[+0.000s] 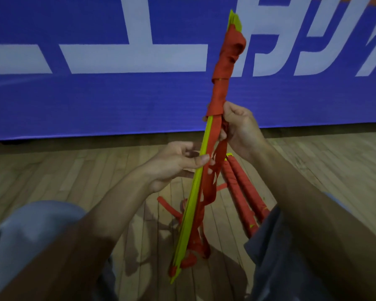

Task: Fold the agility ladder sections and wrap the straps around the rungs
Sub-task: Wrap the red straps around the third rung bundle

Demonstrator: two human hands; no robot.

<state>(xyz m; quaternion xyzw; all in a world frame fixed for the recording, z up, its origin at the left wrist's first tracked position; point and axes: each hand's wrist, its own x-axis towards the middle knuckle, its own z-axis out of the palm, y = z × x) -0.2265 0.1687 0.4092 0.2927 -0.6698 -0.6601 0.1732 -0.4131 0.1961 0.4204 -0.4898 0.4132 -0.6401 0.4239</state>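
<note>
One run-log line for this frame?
phase: wrapping | left hand: pinches yellow rungs | right hand: grips red strap | top wrapped, bottom loose

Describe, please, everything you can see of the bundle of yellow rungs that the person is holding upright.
The bundle of yellow rungs is a stack of flat, thin, plastic-looking slats standing tilted, its foot near the wooden floor. Red strap is wound tightly round its upper part; below, loose red strap hangs in loops down to the foot. The left hand pinches the slats mid-length; the right hand grips at the lower edge of the wrapping.
</note>
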